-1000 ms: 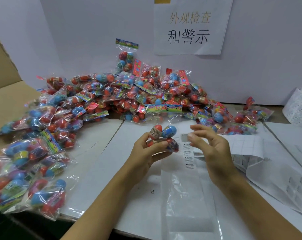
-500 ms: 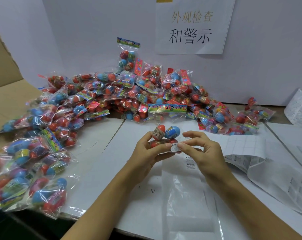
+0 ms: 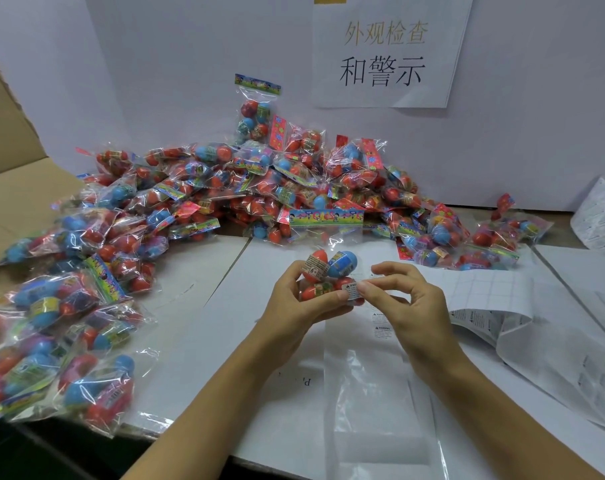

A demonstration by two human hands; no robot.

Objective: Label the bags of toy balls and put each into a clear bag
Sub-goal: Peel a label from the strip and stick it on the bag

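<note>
White tabletop [image 3: 197, 299] under me: my left hand [image 3: 296, 303] grips the bag of toy balls [image 3: 329, 273], while my right hand [image 3: 403, 299], at its three o'clock, pinches the warning label [image 3: 352, 290] onto it; clear bag [image 3: 370, 386] lies at six o'clock.

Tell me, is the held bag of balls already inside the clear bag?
Out. The left hand holds the bag of balls above the clear bag, which lies flat.
</note>
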